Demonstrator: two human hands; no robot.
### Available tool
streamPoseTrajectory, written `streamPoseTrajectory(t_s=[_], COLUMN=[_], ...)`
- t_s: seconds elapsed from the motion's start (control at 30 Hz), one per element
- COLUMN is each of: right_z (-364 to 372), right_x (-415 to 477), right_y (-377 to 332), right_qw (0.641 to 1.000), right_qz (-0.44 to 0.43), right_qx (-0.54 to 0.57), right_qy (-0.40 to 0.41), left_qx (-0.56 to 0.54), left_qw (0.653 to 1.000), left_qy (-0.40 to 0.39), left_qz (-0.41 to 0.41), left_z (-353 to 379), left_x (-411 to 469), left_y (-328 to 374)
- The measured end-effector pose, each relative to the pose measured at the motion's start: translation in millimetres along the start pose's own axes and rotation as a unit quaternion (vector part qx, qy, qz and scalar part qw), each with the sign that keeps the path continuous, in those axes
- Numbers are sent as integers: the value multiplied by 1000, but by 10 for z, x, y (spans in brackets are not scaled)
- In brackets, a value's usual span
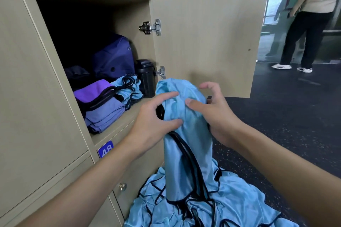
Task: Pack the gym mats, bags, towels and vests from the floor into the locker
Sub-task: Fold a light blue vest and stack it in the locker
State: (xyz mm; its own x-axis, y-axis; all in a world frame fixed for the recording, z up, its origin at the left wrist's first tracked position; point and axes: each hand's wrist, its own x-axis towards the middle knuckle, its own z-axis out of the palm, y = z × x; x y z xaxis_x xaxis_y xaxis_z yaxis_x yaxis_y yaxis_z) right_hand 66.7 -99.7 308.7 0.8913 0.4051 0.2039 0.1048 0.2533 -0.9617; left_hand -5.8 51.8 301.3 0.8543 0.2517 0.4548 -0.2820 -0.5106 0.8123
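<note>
Vest (186, 153) in light blue is hanging between the left hand (155, 118), pinching its front, and the right hand (214, 114), gripping its side. Below them a heap of vests (230, 204) is lying; beyond the left hand the locker (118, 123) is standing open.

Shadow swallows the rear of the open beige wooden locker (120, 121). The glossy light-blue vest (184, 143) hides some fingers of the right hand (219, 116). A bystander in black trousers (304, 38) is cut off above the chest.
</note>
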Motion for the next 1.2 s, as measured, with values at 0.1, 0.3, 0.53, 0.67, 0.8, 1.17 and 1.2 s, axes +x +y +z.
streamPoseTrajectory(t_s=[0.1, 0.3, 0.53, 0.67, 0.8, 1.17, 1.2], right_z=[-26, -83, -125, -169, -187, -211, -217], right_x=[-19, -21, -15, -5, -9, 23, 20], right_y=[29, -43, -68, -91, -107, -89, -83], right_qw=[994, 979, 974, 981, 984, 983, 982], right_qz=[12, 2, -18, -9, 18, 23, 32], right_qx=[-55, -159, -181, -149, -104, -99, -88], right_qy=[-93, -127, -136, -122, -141, -155, -165], left_qx=[-85, -173, -93, 169, 27, -103, -122], left_qw=[993, 973, 986, 985, 998, 994, 991], left_qy=[61, 88, 21, -38, -62, 37, 39], left_qz=[-61, -122, -141, -14, -7, -14, -25], left_z=[-51, -73, -44, -59, -63, -82, -90], left_x=[97, 133, 118, 90, 58, 102, 102], left_y=[-23, 3, 39, 2, -10, 56, 62])
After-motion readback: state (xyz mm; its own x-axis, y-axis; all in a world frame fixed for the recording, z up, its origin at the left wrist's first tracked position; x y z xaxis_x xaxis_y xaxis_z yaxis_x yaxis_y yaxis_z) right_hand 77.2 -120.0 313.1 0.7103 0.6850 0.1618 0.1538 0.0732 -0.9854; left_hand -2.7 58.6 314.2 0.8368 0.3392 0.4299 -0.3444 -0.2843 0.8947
